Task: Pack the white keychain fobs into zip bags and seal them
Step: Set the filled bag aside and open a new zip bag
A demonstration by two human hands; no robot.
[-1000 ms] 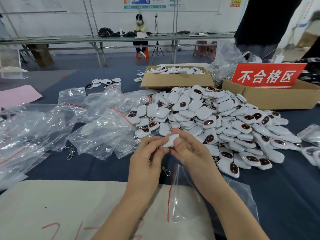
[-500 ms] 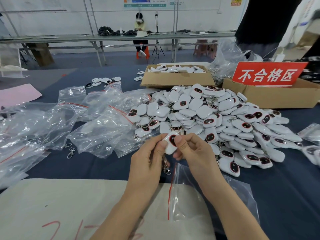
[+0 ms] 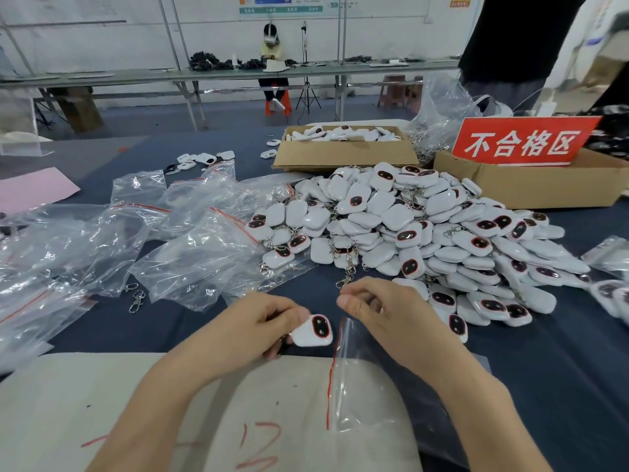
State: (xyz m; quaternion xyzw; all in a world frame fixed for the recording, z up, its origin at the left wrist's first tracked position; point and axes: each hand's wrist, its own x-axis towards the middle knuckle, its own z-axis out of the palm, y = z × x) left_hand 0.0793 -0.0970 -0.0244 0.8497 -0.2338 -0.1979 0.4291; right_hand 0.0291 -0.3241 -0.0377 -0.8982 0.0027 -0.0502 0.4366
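A dark-clothed bench (image 3: 544,376) at a packing station carries a broad heap of white keychain fobs (image 3: 425,233). Behind the heap stand a cardboard box (image 3: 343,155) and a second box (image 3: 531,185) bearing a red sign (image 3: 520,141). To the left lie loose zip bags (image 3: 119,240), crumpled and overlapping.

Nearest the worker, one zip bag (image 3: 371,386) lies partly on a white sheet (image 3: 102,403). Its red seal strip (image 3: 331,376) runs toward the hands, and its mouth corner is lifted just beside the right hand (image 3: 384,315). That hand's fingers (image 3: 354,303) are curled with the thumb pressed against them; whether they pinch the bag's lip cannot be told. The left hand (image 3: 252,330) pinches a single fob (image 3: 315,330) by its left edge, dark window up, just left of the bag's mouth.

The fob looks light, hard-shelled and glossy, so it would likely slip if squeezed on its rounded corners. A pinch across the flat faces should hold it. A metal clasp (image 3: 344,280) like the one trailing from the heap would probably dangle and could snag the film. The bag looks thin, limp and slick. It is best taken at the lip above the strip, one wall at a time, to open the mouth.
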